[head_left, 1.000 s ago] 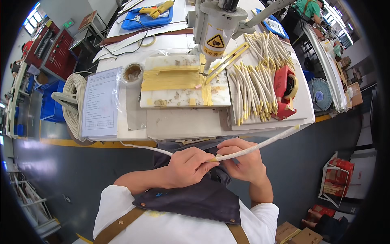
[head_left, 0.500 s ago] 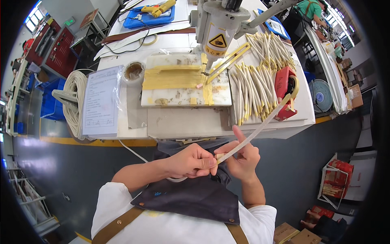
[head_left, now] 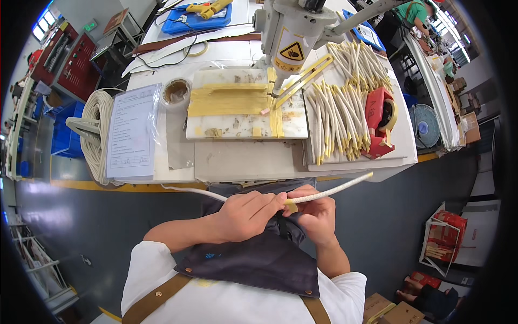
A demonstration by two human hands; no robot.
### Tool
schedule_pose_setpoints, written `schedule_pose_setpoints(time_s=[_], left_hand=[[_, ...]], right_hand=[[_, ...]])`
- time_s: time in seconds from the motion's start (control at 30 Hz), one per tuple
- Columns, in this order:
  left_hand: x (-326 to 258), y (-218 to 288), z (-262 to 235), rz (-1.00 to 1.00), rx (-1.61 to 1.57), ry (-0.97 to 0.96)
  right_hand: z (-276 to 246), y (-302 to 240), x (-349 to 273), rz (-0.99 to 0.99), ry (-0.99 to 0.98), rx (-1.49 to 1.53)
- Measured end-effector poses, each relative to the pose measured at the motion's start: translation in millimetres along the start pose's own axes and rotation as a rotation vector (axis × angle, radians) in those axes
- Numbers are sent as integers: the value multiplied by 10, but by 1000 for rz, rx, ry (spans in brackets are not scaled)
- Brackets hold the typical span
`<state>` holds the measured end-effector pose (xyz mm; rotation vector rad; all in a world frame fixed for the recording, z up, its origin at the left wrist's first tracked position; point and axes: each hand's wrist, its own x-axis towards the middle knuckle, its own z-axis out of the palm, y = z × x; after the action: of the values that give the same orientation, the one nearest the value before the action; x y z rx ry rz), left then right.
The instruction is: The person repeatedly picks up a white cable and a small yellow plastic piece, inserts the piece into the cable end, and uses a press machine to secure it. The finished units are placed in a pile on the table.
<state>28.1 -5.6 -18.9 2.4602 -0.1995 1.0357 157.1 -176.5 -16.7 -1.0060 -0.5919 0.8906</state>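
A white cord [head_left: 345, 189] runs across in front of my apron, its free end at the right tipped with yellow tape. My left hand [head_left: 245, 216] is closed round the cord, and the rest of it trails left toward the table. Close beside it, my right hand [head_left: 318, 218] grips the same cord with curled fingers. Between the two hands a piece of yellow tape [head_left: 291, 207] sits on the cord, partly loose and hanging below it. My fingers hide part of the tape. Both hands are just short of the table's front edge.
A press-like machine [head_left: 294, 46] stands over a taped white slab [head_left: 232, 127]. Right of it lie cut cords [head_left: 337, 116] with yellow ends and a red tape dispenser [head_left: 376, 119]. A cord coil [head_left: 100, 137] and a sheet in a plastic sleeve [head_left: 132, 135] are left. A person [head_left: 415, 16] works far right.
The cord's free end has swung down from pointing up toward the dispenser to nearly level. My right fingers, previously spread, have curled in around the cord, and the tape piece now hangs visible.
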Motion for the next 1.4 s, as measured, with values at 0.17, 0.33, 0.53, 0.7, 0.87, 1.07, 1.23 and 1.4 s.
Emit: schedule_pose_setpoints(time_s=[0.17,0.33,0.53,0.7,0.87,1.07,1.23,1.4], left_hand=[[-43,-3,-10,-74,-169,-102],[119,-21,-144,-805,-981,-410],[58,-227,-38,-1303,-1872,-638],[67,-174,-82,-1259,-1966,-550],[58,-19,-42,-421,-282,-63],[193,-107,-226,-1187,-1090,-488],[105,-227,-271,-1147,-1051,-322],[-61,-418,-177,-942,-678,-33]], right_hand=[[-6,-71,53,-67,31,-552],[-83,-181,203,-259,-139,-742],[-225,-27,474,-448,-278,-527],[-222,160,534,-492,-196,-525],[-64,348,364,-119,20,-180],[-58,309,449,88,-150,212],[-147,-29,828,29,149,-229],[-237,-191,1286,91,271,-308]])
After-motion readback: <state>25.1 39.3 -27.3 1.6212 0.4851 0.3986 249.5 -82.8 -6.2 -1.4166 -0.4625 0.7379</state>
